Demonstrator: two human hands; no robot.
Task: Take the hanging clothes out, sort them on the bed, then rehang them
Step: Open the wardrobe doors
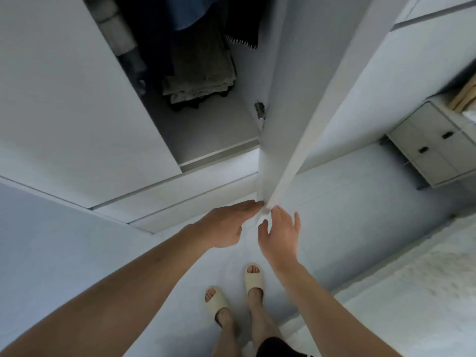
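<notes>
- A white wardrobe door [288, 130] stands open edge-on down the middle of the frame, its lower corner between the two hands
- The left hand [226, 222], lower centre, lies flat with fingers straight and together, fingertips touching the door's left face at the corner
- The right hand [279, 234], just right of it, is spread with fingers apart and relaxed, index tip at the door's edge, thumb free; it holds nothing
- The clothes [195, 47] hang inside the wardrobe at top centre: dark garments, a blue one, a beige-grey one reaching lowest, and a black piece with a white-stitched hem on the right
- A closed door [64, 99] fills the upper left and hides the left part of the wardrobe interior
- A metal hinge [259, 110] sits on the inner wall right of the clothes
- A drawer unit [432, 148] with dark handles stands at the right edge, blurred items on top
- The bed [425, 292] shows at lower right, light and textured
- Two feet in cream slides [253, 276] stand on the pale floor at bottom centre
</notes>
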